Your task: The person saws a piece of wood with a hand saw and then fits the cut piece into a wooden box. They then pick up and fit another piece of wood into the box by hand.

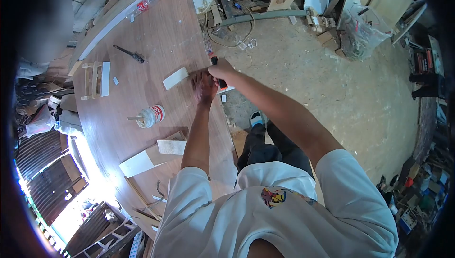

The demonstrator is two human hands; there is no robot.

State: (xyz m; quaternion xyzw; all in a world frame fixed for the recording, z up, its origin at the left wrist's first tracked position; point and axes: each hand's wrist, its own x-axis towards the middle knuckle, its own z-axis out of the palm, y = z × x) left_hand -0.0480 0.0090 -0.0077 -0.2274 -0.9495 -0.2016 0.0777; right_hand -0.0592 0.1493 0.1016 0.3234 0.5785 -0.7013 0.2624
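My right hand (pixel 222 71) is closed around the dark handle of a black-and-orange hand tool (pixel 222 84), held at the table's edge. Its working end is hidden. Right beside it, my left hand (pixel 204 87) is low over the tabletop, its fingers partly in shadow and bent around the end of a white piece (pixel 227 89) that shows past the edge under the tool. Just left of my left hand lies a short white strip (pixel 175 78). A jar with a red-and-white label (pixel 151 116) lies nearer me, a stick poking out of its mouth.
The wooden table (pixel 142 78) carries a dark slender tool (pixel 129 53), a small wooden frame (pixel 92 80), a plastic bottle (pixel 147 4) and white-faced boards (pixel 171 146). Wood offcuts and a plastic bag (pixel 362 33) stand along the wall. A ladder (pixel 106 244) is at lower left.
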